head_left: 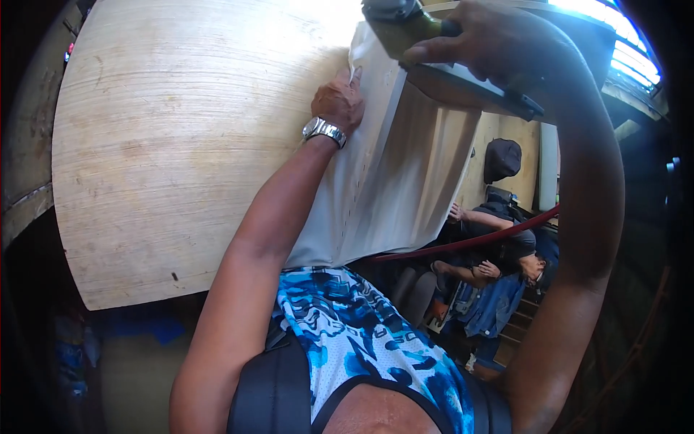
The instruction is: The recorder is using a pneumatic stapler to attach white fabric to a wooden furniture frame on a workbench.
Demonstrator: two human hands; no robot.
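Observation:
My left hand presses near the edge of a large pale plywood panel, its fingers closed on the rim of off-white upholstery fabric. This fabric is draped over the panel's right side and hangs in folds toward my body, with a seam line of small marks running down it. Raised at the upper right, my right hand is wrapped round the handle of a staple gun with an olive body and a grey head. Its nose lies close to the fabric edge above my left hand; whether they touch I cannot tell.
A red hose runs across on the right, below the fabric. Beyond it another person leans, bare forearms out, near blue cloth. A dark cap hangs on the wall. Bright window slats lie at the upper right.

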